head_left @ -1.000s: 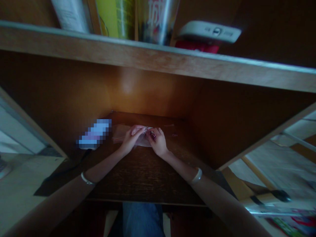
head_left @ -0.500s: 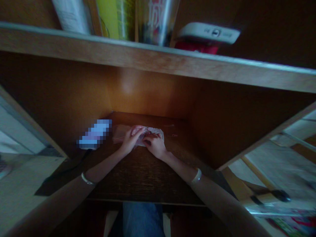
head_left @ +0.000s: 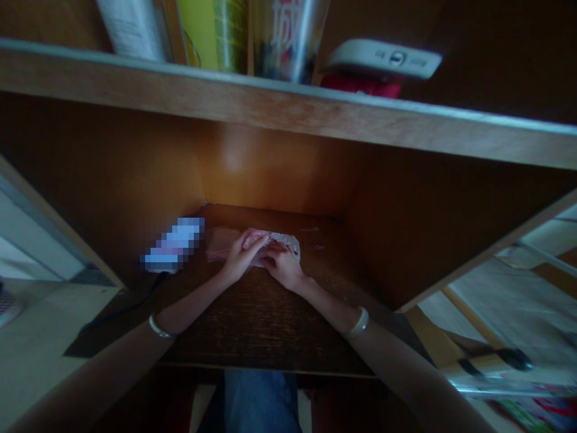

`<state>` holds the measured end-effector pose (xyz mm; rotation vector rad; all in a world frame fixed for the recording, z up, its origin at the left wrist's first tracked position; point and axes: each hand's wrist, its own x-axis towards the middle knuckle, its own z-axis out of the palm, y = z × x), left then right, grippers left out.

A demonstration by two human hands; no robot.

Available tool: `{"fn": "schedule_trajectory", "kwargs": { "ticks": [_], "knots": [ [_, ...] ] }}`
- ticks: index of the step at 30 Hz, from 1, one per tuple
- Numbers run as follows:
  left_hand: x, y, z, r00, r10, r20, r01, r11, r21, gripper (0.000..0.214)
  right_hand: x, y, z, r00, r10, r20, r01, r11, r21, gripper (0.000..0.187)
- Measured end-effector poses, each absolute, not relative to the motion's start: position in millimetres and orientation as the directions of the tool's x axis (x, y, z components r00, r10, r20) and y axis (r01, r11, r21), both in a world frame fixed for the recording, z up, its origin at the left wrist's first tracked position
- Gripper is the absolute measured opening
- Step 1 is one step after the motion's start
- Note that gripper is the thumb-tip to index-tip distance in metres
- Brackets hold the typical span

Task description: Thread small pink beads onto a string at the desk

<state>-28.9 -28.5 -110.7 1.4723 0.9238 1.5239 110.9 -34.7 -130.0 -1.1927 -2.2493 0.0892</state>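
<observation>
Both of my hands meet over a crinkled clear plastic bag (head_left: 291, 240) on the dark wooden desk. My left hand (head_left: 238, 255) is closed on its left part, thumb pressed on top, where something pinkish shows through. My right hand (head_left: 283, 266) has its fingers curled in at the bag's near side, pinching the plastic; the fingertips are partly hidden. Left of the bag, a stack of flat, pale pink sheets or sleeves (head_left: 220, 243) lies beside my left hand. What is inside the bag is too dim to make out.
A lit phone (head_left: 175, 246), its screen blurred out, leans at the left wall with a cable below it. Overhead, a shelf edge (head_left: 288, 99) crosses the view, bearing a white device (head_left: 383, 59) and containers. Small scraps (head_left: 319, 246) lie right of the bag.
My hands stay in nearly the same place. The fingers and the plastic between them have shifted very slightly.
</observation>
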Motion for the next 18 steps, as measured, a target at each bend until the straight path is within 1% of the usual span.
{"fn": "schedule_trajectory", "kwargs": {
  "ticks": [7,14,18],
  "knots": [
    [-27.9,-32.5,-106.9,0.02,0.904,0.426,-0.055,-0.425,0.904,0.022,111.3,-34.0,-129.3,-0.39,0.792,0.47,0.755,0.567,-0.328,0.014],
    [-28.5,-32.0,-108.3,0.045,0.896,0.441,-0.054,-0.439,0.897,0.02,110.7,-35.1,-128.4,-0.403,0.781,0.478,0.747,0.582,-0.321,0.013],
    [-28.7,-32.8,-109.1,0.051,0.889,0.455,-0.014,-0.455,0.89,0.023,111.6,-35.6,-124.7,-0.298,0.803,0.516,0.792,0.51,-0.336,0.016]
  ]
}}
